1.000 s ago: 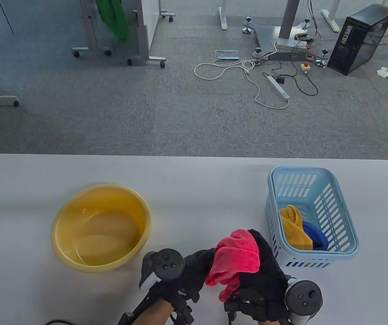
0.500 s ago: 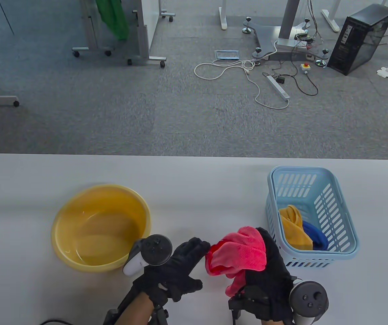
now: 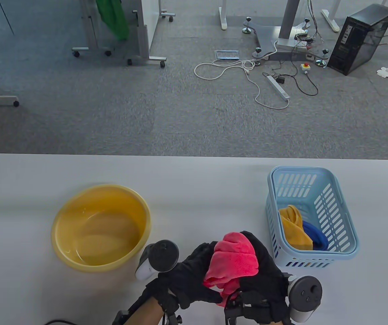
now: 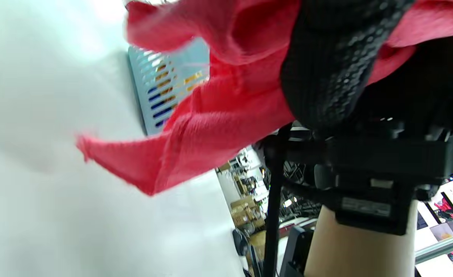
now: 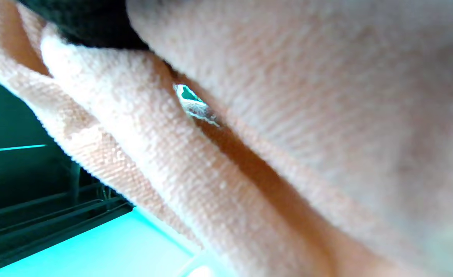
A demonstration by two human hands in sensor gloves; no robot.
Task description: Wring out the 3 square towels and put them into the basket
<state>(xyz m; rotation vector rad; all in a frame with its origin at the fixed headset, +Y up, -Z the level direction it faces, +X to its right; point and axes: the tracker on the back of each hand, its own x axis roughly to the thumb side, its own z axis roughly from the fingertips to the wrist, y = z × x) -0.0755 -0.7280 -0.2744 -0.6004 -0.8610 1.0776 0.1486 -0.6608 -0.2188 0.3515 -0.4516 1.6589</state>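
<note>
1. I have both hands on the red towel (image 3: 235, 262), held bunched above the table (image 3: 194, 182) at its near edge, between basin and basket.
2. Left hand (image 3: 188, 277): fingers curled onto the towel's left side and lower folds.
3. Right hand (image 3: 263, 276): fingers wrapped round the towel from the right; right wrist view is filled with close, blurred cloth.
4. Left wrist view: one towel corner hangs loose over the table.
5. Light blue basket (image 3: 347, 233), right of my hands: yellow towel (image 3: 293, 228) and blue towel (image 3: 315, 235) lie inside.
6. Yellow basin (image 3: 100, 227), left, sits apart from the towel.
</note>
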